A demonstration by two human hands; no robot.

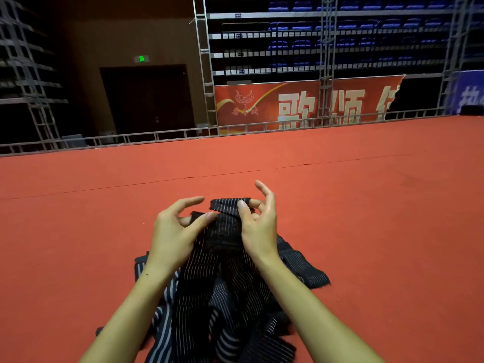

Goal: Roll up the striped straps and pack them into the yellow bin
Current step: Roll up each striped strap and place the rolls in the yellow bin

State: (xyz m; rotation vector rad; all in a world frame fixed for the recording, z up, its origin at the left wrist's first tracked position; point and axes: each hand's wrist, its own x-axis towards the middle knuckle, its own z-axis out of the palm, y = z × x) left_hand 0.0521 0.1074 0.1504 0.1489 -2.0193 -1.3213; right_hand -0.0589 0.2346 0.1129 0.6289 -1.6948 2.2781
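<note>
Both hands are working one striped strap [227, 226] above a loose pile of straps [225, 305] that is lying on the red carpet [366, 218].

The left hand [174, 231] is pinching the strap's near-left edge between thumb and a lower finger, with the index finger arching free over it. The right hand [259, 226] is pinching the folded far end at about 12 o'clock, thumb on top, with the remaining fingers lifting open toward 1 o'clock.

The strap's long axis is running from 12 o'clock down to 6 o'clock, toward the person's body, where it is dropping into the pile. The folded end is sitting between the two hands, touching both; the right hand appears to be controlling the fold itself.

Judgement: the roll is only starting, and the next turn is depending on the fold being tipped toward 6 o'clock along that axis.

The yellow bin is not in view.
</note>
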